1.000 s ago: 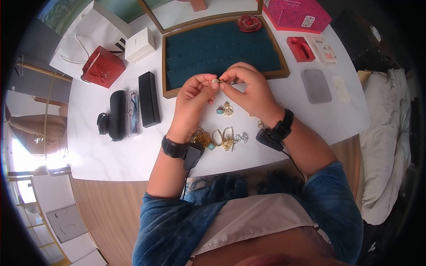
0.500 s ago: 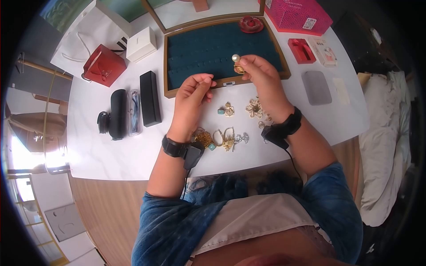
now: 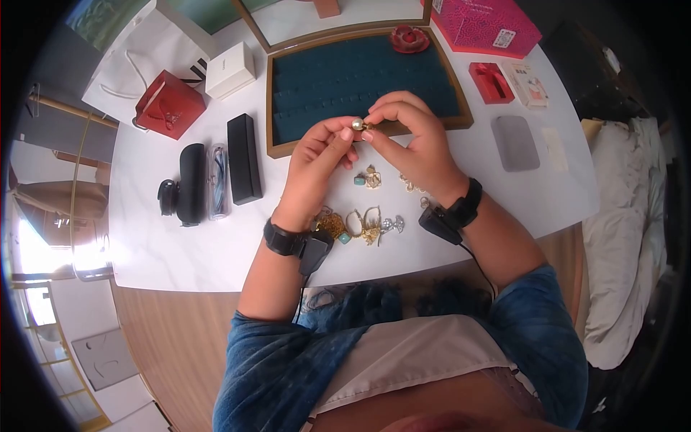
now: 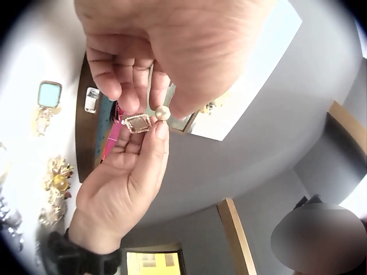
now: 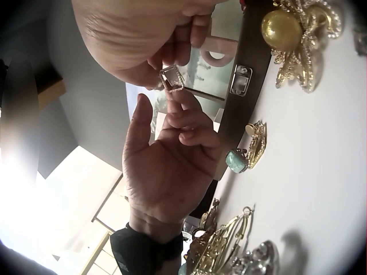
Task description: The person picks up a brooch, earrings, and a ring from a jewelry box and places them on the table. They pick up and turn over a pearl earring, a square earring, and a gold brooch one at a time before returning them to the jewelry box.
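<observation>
Fingertips of both hands meet over the front edge of a jewelry display case [image 3: 464, 119], around a piece of jewelry with a pearl [image 3: 358, 124]. In the left wrist view a square gold frame [image 4: 137, 123] shows beside the pearl [image 4: 162, 113]. My right hand [image 3: 414, 140] pinches the piece between thumb and index finger. From the other side, my left hand [image 3: 320, 155] holds it at its thumb and index tips. On the table below lie a turquoise and gold piece [image 5: 245, 154], a flower-shaped piece [image 3: 412, 183], and a cluster of gold jewelry [image 3: 331, 223].
Left stand a black long box [image 3: 244, 158], a glasses case [image 3: 191, 183], a white box [image 3: 230, 70] and a red bag [image 3: 170, 104]. Right lie a red gift box [image 3: 491, 83] and a grey pad [image 3: 515, 143]. A red flower [image 3: 409, 39] sits in the case.
Half a second ago my right hand held the pearl piece up over the case, apart from the left. It has since come down and left, and both hands' fingertips meet at the piece again.
</observation>
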{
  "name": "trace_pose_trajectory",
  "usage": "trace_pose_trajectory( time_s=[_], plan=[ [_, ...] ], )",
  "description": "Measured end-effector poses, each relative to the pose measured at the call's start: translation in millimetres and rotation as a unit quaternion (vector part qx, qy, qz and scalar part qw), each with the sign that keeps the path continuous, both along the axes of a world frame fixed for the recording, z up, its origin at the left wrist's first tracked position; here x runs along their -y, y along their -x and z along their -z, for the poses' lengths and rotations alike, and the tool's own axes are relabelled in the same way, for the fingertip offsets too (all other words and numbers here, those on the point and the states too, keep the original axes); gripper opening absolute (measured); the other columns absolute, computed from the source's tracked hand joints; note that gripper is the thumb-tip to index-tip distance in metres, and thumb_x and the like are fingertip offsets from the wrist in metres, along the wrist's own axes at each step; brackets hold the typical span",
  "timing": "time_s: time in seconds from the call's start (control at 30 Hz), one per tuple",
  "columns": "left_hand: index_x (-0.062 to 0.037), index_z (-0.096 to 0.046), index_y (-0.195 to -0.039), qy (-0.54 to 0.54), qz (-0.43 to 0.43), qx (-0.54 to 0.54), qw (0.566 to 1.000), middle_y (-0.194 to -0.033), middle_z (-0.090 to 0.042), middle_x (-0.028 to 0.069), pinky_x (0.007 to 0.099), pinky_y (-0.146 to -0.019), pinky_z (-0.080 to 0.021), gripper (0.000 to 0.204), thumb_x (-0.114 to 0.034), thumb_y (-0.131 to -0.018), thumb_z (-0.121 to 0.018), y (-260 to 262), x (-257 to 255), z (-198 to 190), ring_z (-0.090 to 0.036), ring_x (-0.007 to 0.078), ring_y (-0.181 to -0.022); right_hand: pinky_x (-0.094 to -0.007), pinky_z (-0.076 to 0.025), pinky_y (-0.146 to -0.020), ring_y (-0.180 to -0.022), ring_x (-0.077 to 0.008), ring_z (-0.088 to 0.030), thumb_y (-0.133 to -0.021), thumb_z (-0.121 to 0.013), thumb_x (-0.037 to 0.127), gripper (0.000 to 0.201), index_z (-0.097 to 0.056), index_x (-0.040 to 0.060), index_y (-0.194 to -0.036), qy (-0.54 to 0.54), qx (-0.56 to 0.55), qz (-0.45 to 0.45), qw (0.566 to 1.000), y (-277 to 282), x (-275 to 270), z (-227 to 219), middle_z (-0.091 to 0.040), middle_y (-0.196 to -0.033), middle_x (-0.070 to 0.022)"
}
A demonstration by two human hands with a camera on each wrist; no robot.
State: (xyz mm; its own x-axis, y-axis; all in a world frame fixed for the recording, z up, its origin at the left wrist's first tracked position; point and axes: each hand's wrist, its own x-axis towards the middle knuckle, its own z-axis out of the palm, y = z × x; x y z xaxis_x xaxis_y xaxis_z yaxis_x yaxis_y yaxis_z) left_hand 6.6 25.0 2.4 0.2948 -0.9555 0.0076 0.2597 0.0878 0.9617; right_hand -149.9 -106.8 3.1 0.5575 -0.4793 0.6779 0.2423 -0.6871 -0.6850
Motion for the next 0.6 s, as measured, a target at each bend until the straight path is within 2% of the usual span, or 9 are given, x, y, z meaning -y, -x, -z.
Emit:
trace_pose_trajectory(
  time_s=[0.23,0.37,0.6],
  plan=[
    [-0.0039,-0.065,-0.13,-0.005,0.01,0.008,1.0,-0.105,-0.069,-0.0011,0.0221,-0.081,-0.048,0.028,-0.021,-0.109,-0.063,-1.0,0.2,4.0,-0.06,0.0067,-0.088,-0.0316,-0.054,-0.091,-0.102,-0.0201,-0.067,-0.09,-0.077,0.002,0.016,-0.07,0.0021,-0.105,-0.021,-0.021,-0.038,0.999,1.7,-1.7,0.5,-0.067,-0.107,-0.0083],
    [-0.0037,-0.066,-0.123,-0.018,0.013,-0.017,1.0,-0.102,-0.068,-0.001,0.023,-0.079,-0.048,0.024,-0.023,-0.109,-0.061,-2.9,0.8,6.5,-0.06,0.0073,-0.085,-0.0305,-0.055,-0.092,-0.103,-0.0186,-0.067,-0.093,-0.075,0.002,0.018,-0.071,0.002,-0.11,-0.045,-0.014,-0.074,0.996,-0.5,-1.7,5.2,-0.066,-0.111,-0.0082],
    [-0.0031,-0.065,-0.116,-0.031,0.007,-0.117,0.993,-0.098,-0.066,0.0014,0.0244,-0.076,-0.049,0.023,-0.023,-0.11,-0.054,-4.3,0.0,2.7,-0.06,0.0104,-0.083,-0.0302,-0.054,-0.089,-0.104,-0.0169,-0.067,-0.096,-0.074,0.008,0.016,-0.072,0.0034,-0.111,-0.096,-0.013,-0.03,0.995,-0.5,2.2,9.2,-0.068,-0.11,-0.0051]
  ],
)
